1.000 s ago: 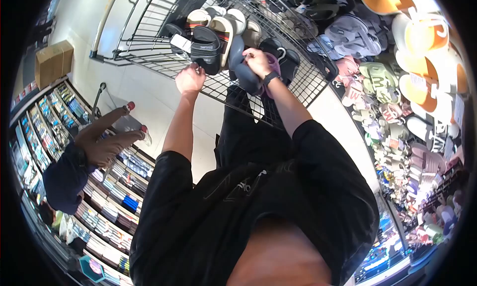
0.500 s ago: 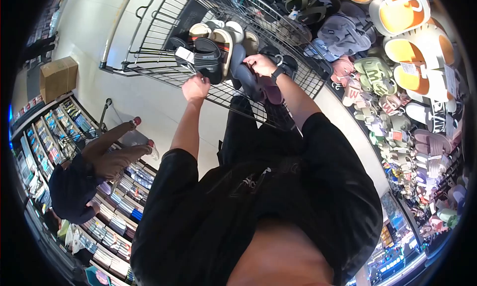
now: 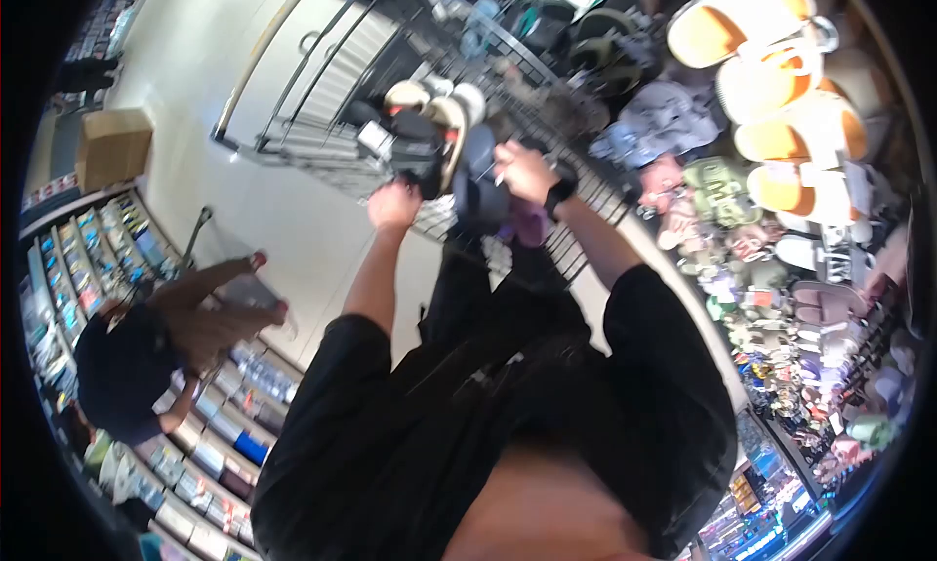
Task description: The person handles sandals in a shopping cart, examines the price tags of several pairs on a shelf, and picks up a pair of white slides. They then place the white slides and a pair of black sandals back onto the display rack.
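Note:
My left hand is a fist at the near rim of the wire shopping cart, right against a black sandal with a white tag. I cannot tell what that fist grips. My right hand, a dark watch on its wrist, has its fingers curled at the edge of a dark blue slide. A purple slide lies below that hand. Beside the black sandal stand a tan-edged sandal and a pale shoe. Motion blurs both hands.
Display racks of slides and small sandals line the right side. At the left, a person in dark clothes stands by shelves of packaged goods. A cardboard box is at the upper left, beside pale floor.
The view has shifted and blurred. Both hands and the footwear sit lower in the picture. My right hand has also moved slightly right, with its fingers still at the dark blue slide.

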### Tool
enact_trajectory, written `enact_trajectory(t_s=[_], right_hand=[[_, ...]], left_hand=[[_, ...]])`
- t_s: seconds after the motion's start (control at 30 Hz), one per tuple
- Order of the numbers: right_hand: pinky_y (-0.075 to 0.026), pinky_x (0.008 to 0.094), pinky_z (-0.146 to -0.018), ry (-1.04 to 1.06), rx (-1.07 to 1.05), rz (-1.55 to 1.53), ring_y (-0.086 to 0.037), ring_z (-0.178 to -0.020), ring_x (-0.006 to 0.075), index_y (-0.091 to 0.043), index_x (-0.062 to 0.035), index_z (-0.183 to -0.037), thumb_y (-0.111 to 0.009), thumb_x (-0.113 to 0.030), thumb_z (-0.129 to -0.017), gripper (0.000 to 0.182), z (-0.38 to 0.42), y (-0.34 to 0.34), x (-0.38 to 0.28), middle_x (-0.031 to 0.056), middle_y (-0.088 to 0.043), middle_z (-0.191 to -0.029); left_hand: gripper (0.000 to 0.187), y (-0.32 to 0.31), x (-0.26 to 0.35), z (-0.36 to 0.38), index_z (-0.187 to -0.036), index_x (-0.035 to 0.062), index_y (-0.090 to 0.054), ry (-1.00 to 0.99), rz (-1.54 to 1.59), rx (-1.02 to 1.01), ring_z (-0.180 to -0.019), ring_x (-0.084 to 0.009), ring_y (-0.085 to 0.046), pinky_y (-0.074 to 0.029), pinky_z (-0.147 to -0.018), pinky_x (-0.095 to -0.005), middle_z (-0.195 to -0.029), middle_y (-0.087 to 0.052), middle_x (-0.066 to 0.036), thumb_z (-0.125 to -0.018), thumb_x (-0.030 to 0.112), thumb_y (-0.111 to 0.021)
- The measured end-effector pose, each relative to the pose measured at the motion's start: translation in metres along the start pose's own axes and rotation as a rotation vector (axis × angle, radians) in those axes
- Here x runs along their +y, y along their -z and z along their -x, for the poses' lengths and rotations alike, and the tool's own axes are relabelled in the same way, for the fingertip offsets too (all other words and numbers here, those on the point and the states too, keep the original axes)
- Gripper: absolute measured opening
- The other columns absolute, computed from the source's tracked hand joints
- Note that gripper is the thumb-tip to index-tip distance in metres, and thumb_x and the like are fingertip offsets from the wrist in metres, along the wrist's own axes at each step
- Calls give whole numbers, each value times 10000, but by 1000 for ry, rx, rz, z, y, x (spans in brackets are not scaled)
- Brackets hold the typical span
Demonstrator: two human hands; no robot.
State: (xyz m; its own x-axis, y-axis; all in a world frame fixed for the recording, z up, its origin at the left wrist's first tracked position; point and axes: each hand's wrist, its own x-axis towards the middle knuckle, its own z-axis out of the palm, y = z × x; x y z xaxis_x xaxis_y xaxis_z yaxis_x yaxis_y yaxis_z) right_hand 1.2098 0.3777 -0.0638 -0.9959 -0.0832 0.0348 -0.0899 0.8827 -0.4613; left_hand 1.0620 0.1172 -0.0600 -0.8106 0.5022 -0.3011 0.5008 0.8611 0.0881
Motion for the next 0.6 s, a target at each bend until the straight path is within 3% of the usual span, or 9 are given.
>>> enact_trajectory(t_s=[0.07,0.17,0.23,0.33,0.37,0.4,0.43,0.47,0.6], right_hand=[[-454,408,-675,152,200,-214,-512,-883,283,-592,-92,-739,-586,-123,-715,39,-3,22,-2,64,-520,-879],[-487,377,-680,152,79,-49,-556,-807,229,-626,-113,-720,-603,-69,-677,65,-21,114,-29,24,-552,-761],[-497,371,-704,86,62,-45,-596,-838,234,-677,-141,-727,-607,-68,-671,115,-34,171,-33,14,-631,-798],[-511,363,-715,229,309,109,-639,-824,259,-715,-130,-756,-623,-80,-674,133,-51,254,-17,44,-685,-821],[-531,370,-715,12,231,169,-662,-807,289,-725,-80,-798,-645,-83,-711,119,-58,279,-7,90,-697,-818],[-539,369,-679,-117,380,10,-674,-726,294,-721,-30,-823,-667,-83,-760,98,-64,312,-18,126,-693,-770],[-519,276,-659,-267,317,-210,-648,-695,131,-718,1,-894,-662,-44,-829,97,-67,329,0,91,-703,-770],[-500,244,-653,-342,308,-392,-615,-692,78,-721,14,-899,-652,-23,-837,100,-71,346,16,54,-696,-757],[-494,220,-628,-428,410,-519,-613,-675,81,-710,42,-936,-676,-40,-854,121,-88,387,76,50,-688,-773]], left_hand=[[282,12,1,0,-859,100,-660,-7,45,-43,-760,-350,-685,-540,-695,-482,-788,-695,-160,-829,377,-620],[286,5,-4,-4,-829,72,-659,-49,73,19,-729,-339,-689,-548,-675,-471,-760,-691,-166,-825,355,-623],[255,9,-4,-3,-806,75,-659,-41,53,25,-727,-336,-691,-554,-680,-454,-763,-694,-161,-818,324,-606],[257,13,-3,-4,-805,70,-661,-36,62,28,-736,-340,-689,-551,-696,-446,-783,-695,-158,-824,320,-600],[260,18,-2,-3,-810,70,-664,-26,72,18,-750,-342,-688,-550,-705,-448,-795,-696,-161,-827,322,-601],[263,21,-1,-2,-815,69,-667,-17,81,5,-764,-345,-687,-548,-715,-449,-808,-696,-163,-830,323,-601],[264,20,-2,-2,-813,68,-664,-24,80,16,-747,-337,-688,-549,-705,-443,-797,-696,-156,-829,324,-599],[265,18,-3,-2,-810,67,-661,-32,77,26,-730,-329,-689,-550,-695,-437,-785,-696,-148,-827,324,-597],[268,15,-3,-4,-813,67,-657,-41,72,43,-711,-309,-692,-551,-686,-423,-771,-697,-135,-829,327,-593]])
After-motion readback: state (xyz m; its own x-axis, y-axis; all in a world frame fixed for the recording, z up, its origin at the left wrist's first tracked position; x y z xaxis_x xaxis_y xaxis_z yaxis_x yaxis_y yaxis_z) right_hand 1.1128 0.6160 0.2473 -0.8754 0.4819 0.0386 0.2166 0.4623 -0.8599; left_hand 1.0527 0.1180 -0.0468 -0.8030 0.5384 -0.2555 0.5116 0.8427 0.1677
